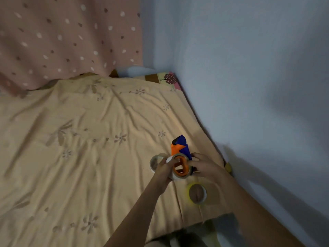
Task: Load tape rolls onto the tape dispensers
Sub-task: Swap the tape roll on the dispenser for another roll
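1. at the far left and top of the head view, a dusty pink curtain (67, 38) with pale and dark leaf spots hangs down to the bed (71, 139), which is covered by a wrinkled peach sheet with a faded flower print.
2. right of centre on the sheet, a loose tape roll (154, 163) lies just beside the left hand, partly hidden behind its fingers.
3. the left hand (164, 171) has its fingers curled round the left side of the tape roll on the dispenser (175, 175), gripping it; the roll sits round an orange hub.
4. the blue and orange tape dispenser (180, 148) points away from the person, its far end raised above the sheet, its near end held between the two hands.
5. the right hand (204, 166) grasps the dispenser's right side, fingers curled round it.
6. nearer the person, below the right forearm, a third tape roll (197, 193) lies flat on the sheet close to the bed's edge.
7. on the right, a pale blue-grey wall (258, 68) runs along the bed; a patterned cushion (167, 79) is tucked in the far corner.
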The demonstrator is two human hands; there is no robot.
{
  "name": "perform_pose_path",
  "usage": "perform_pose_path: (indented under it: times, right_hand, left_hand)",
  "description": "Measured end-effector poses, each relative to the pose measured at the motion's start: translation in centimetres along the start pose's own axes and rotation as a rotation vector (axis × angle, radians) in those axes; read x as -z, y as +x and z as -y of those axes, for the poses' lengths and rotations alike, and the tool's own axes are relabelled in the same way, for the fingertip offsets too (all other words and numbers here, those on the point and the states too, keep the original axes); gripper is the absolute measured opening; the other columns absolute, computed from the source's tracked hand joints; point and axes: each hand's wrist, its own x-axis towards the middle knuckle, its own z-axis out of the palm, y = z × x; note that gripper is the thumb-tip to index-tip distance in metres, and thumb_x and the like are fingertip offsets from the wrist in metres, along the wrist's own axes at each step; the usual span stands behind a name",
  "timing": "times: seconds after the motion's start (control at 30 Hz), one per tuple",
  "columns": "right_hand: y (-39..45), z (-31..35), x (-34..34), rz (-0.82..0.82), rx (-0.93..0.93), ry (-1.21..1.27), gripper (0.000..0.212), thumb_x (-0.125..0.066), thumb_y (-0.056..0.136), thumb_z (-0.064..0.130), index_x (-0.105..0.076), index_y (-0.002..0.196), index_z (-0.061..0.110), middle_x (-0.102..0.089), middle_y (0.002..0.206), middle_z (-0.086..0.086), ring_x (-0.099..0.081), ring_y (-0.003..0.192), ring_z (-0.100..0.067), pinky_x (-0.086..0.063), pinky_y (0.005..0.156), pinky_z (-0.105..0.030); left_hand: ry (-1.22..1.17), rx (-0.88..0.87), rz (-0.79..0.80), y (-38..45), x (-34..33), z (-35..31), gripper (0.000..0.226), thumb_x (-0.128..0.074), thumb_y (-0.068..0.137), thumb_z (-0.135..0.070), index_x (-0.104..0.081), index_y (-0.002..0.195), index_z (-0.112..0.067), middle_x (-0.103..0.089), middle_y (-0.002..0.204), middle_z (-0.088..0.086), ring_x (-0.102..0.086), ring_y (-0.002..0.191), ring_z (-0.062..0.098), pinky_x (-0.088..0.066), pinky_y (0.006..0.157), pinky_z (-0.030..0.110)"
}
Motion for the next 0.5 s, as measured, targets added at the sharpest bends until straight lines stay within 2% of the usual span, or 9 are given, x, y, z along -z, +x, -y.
perform_pose_path:
  times: [0.1,0.2,0.3,0.4,0.5]
  right_hand:
    - [0.4,0.2,0.8,0.099,0.024,0.010,0.036,-0.074,0.085,0.018,-0.062,0.119,0.015,-0.072,0.112,-0.011,-0.071,0.100,-0.028,-0.061,0.081,-0.039]
    - [-0.1,0.5,1.4,0.153,0.033,0.040,0.040,-0.075,0.085,0.028,-0.062,0.121,0.015,-0.072,0.112,-0.011,-0.071,0.101,-0.026,-0.060,0.075,-0.035]
    - [-0.1,1.0,2.1,0.151,0.055,0.016,0.049,-0.077,0.082,0.037,-0.061,0.123,0.015,-0.069,0.118,-0.011,-0.069,0.106,-0.027,-0.062,0.079,-0.041]
    - [-0.4,1.4,2.6,0.145,0.071,-0.066,0.045,-0.072,0.087,0.036,-0.060,0.124,0.014,-0.068,0.118,-0.012,-0.069,0.106,-0.027,-0.061,0.084,-0.045]
    - [-1.0,1.3,3.1,0.144,0.091,-0.063,0.039,-0.068,0.091,0.033,-0.061,0.123,0.012,-0.069,0.116,-0.014,-0.069,0.106,-0.033,-0.059,0.088,-0.047]
  left_hand:
    - [-0.052,-0.008,-0.063,-0.5,-0.8,0.0,0.062,-0.079,0.078,-0.030,-0.061,0.133,-0.008,-0.071,0.125,0.021,-0.069,0.116,0.039,-0.063,0.077,0.038]
    - [-0.154,-0.020,-0.052,-1.3,-1.3,0.4,0.050,-0.069,0.091,-0.024,-0.060,0.135,-0.001,-0.070,0.126,0.024,-0.071,0.109,0.034,-0.062,0.075,0.035]
    - [-0.257,-0.005,-0.013,-1.8,-1.7,0.7,0.046,-0.063,0.097,-0.024,-0.060,0.136,0.001,-0.068,0.129,0.026,-0.069,0.110,0.031,-0.059,0.090,0.039]
    - [-0.306,0.010,0.025,-2.0,-2.0,1.1,0.047,-0.066,0.093,-0.024,-0.061,0.134,-0.002,-0.069,0.127,0.025,-0.066,0.113,0.033,-0.049,0.104,0.047]
    - [-0.338,0.015,0.062,-2.1,-1.6,1.6,0.039,-0.063,0.095,-0.022,-0.064,0.130,-0.004,-0.073,0.117,0.020,-0.070,0.106,0.030,-0.052,0.098,0.045]
